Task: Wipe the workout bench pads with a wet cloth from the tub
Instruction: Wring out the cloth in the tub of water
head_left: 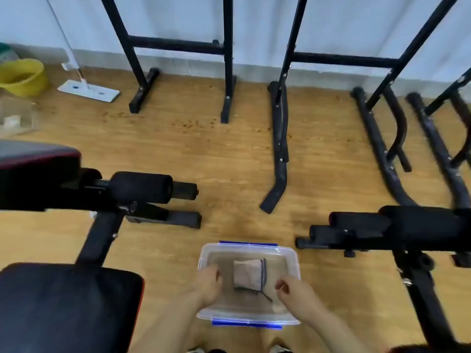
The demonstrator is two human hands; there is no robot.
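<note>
A clear plastic tub (290, 253) with blue clips sits on the wooden floor at bottom centre. A folded pale cloth (247, 273) with a dark edge lies in the water inside it. My left hand (207, 286) hovers over the tub's left side, fingers curled, holding nothing. My right hand (297, 294) is over the right side, fingers loosely bent and empty. Neither hand touches the cloth. A black bench pad with red trim (66, 307) fills the lower left. A second pad (33, 159) sits at mid left.
Foam rollers (141, 187) stick out from the left bench. Another bench frame with rollers (397, 225) stands at right. Black rack legs (279, 138) line the far wall. A yellow bucket (21, 76) and a flat mop (88, 90) sit at the far left.
</note>
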